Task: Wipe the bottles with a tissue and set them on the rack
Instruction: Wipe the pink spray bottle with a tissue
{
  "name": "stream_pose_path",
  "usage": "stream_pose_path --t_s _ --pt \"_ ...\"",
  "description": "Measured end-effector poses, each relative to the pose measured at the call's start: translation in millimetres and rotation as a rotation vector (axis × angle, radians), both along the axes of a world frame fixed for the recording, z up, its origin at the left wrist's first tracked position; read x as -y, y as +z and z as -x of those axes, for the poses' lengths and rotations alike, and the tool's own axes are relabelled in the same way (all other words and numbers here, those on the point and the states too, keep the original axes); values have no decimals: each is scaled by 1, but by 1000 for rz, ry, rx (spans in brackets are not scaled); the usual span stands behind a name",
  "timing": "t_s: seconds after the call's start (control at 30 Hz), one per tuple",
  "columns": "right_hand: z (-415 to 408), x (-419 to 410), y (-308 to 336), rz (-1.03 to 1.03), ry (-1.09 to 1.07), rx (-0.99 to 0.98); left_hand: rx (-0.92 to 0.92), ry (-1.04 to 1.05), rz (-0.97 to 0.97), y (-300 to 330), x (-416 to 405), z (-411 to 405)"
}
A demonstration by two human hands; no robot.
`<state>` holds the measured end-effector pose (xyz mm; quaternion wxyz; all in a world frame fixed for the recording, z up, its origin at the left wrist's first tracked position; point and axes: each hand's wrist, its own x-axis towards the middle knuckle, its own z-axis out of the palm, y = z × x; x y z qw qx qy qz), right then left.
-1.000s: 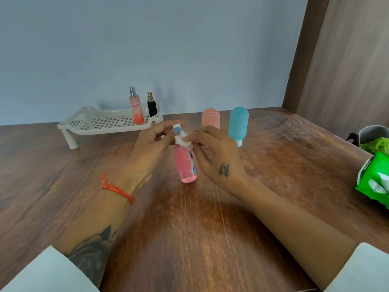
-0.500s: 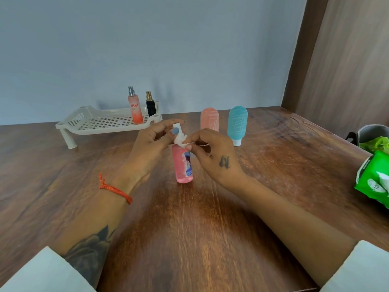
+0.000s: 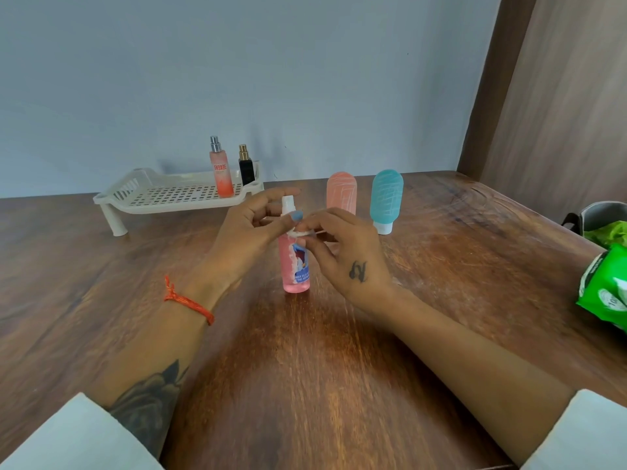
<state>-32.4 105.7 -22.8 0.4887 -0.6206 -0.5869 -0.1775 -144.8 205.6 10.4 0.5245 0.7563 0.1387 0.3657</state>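
Wiping the pink spray bottle

It stands upright on the table; my left hand grips its neck, my right hand pinches the tissue there.

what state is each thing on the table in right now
pink spray bottle: upright on the table, label partly torn
tissue: pinched at the bottle's neck
left hand: fingers at the bottle's top
right hand: pinching the tissue
rack: holds two upright bottles
salmon tube: standing, off the rack
teal tube: standing on its cap, off the rack
green wipes pack: lying at the table's edge
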Motion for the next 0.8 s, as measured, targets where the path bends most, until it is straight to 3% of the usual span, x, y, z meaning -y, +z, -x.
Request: stream_pose_path --t_s 0.3,0.43,0.53,0.6,0.8 --pt "-4 0 5 128 3 -399 18 31 89 -1 -3 -1" --pt "0 5 8 -45 -35 -295 47 49 127 -4 -2 -3" --pt "2 5 5 -43 36 18 59 55 138 -5 -2 -4" --pt "1 4 3 -26 49 80 52 56 133 -5 -2 -4" --pt "-3 1 6 103 66 -320 11 15 139 -4 -2 -3"
